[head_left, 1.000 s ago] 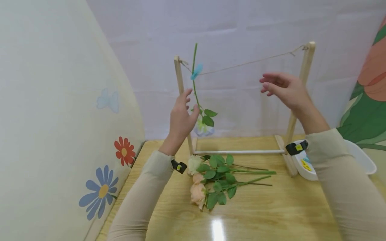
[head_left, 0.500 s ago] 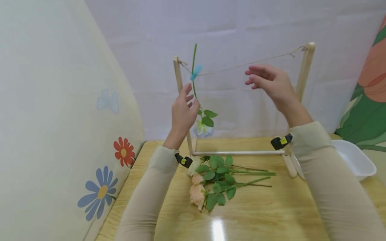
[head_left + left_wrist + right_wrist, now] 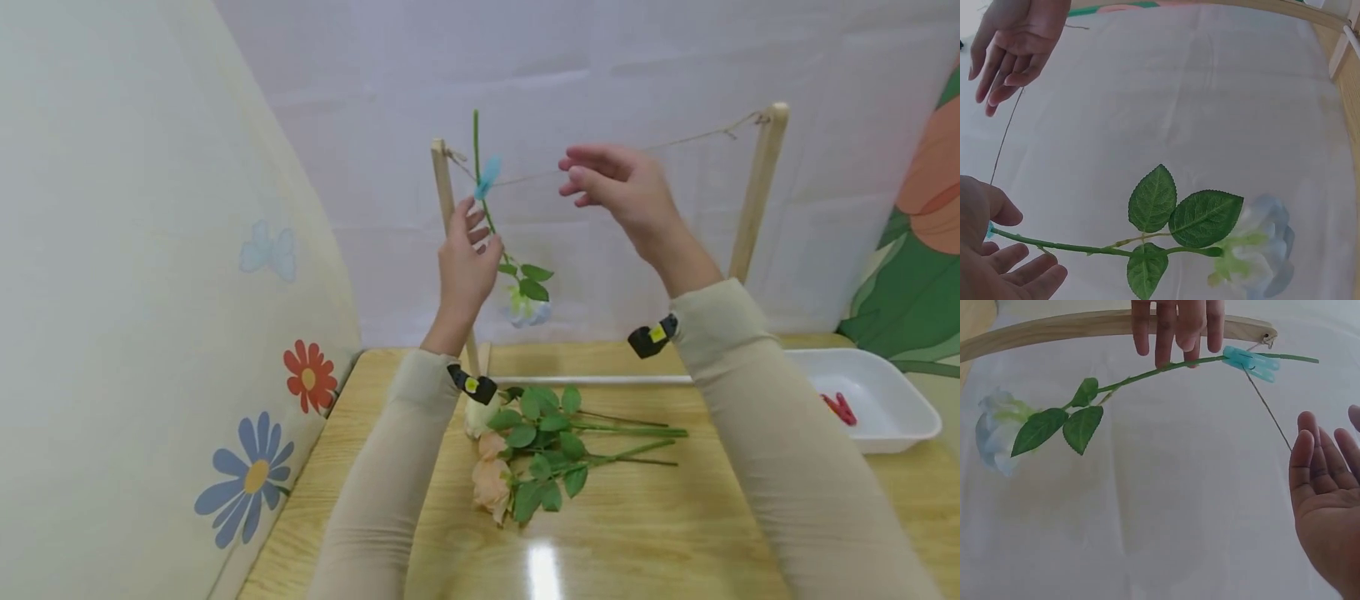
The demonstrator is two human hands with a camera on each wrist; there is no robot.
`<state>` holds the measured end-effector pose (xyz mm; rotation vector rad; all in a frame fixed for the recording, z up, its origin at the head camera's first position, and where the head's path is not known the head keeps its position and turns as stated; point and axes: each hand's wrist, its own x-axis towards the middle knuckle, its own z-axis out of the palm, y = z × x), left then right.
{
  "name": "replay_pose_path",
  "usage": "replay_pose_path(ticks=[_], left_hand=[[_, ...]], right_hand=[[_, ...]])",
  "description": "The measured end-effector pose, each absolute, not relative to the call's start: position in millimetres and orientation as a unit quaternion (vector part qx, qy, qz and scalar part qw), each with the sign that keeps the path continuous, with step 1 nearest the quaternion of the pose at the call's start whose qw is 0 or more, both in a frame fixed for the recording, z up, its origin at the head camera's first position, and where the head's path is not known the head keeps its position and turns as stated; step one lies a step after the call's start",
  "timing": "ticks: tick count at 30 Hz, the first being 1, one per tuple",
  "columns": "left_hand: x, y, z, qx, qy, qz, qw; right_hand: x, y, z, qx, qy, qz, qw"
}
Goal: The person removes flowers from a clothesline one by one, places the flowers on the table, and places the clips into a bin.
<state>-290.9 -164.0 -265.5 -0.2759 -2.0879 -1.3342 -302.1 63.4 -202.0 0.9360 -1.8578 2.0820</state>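
A pale blue-white artificial rose (image 3: pixel 528 310) hangs head down, its green stem (image 3: pixel 1147 374) held to the twine (image 3: pixel 1267 407) by a blue clothespin (image 3: pixel 1247 361). My left hand (image 3: pixel 468 271) is just below the clothespin, fingers touching the stem. In the left wrist view the stem passes between that hand's thumb and its spread fingers (image 3: pixel 1025 265), without a pinch. My right hand (image 3: pixel 622 187) hovers by the twine to the right of the clothespin, its fingers loosely bent and holding nothing. Whether it touches the twine I cannot tell.
Wooden posts (image 3: pixel 759 192) carry the twine, with a white bar (image 3: pixel 600 380) low between them. Several cut roses, peach (image 3: pixel 491 487) and cream, lie on the wooden table (image 3: pixel 600 542). A white tray (image 3: pixel 892 442) with red clothespins (image 3: pixel 842 408) stands at right.
My right hand has moved left along the twine toward the clothespin. My left hand has risen slightly to the stem, and the rose head has swung a little to the right.
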Motion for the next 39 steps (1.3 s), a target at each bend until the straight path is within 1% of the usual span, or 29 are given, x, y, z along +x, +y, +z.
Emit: replay_pose_path(ticks=[5, 11, 15, 25, 32, 39], left_hand=[[-295.1, -168.6, -269.4, -0.109, -0.783, -0.517, 0.329], [-295.8, -170.0, -270.1, -0.1, -0.752, -0.583, 0.291], [-295.9, -170.5, -269.0, -0.103, -0.727, -0.619, 0.277], [-292.4, -169.7, -264.5, -0.112, -0.715, -0.638, 0.261], [-290.7, -171.6, -263.0, -0.117, -0.721, -0.634, 0.256], [-287.4, -171.0, -262.7, -0.119, -0.723, -0.628, 0.261]], right_hand=[[-302.9, 41.7, -196.0, 0.31, -0.617, 0.719, 0.075], [-304.6, 22.1, -191.1, 0.306, -0.619, 0.721, 0.059], [-307.1, 11.2, -189.6, 0.312, -0.626, 0.713, 0.05], [-310.5, -5.0, -183.1, 0.283, -0.649, 0.704, 0.05], [-312.1, -16.1, -182.4, 0.267, -0.647, 0.714, 0.031], [-311.9, -27.1, -186.3, 0.243, -0.659, 0.71, 0.052]])
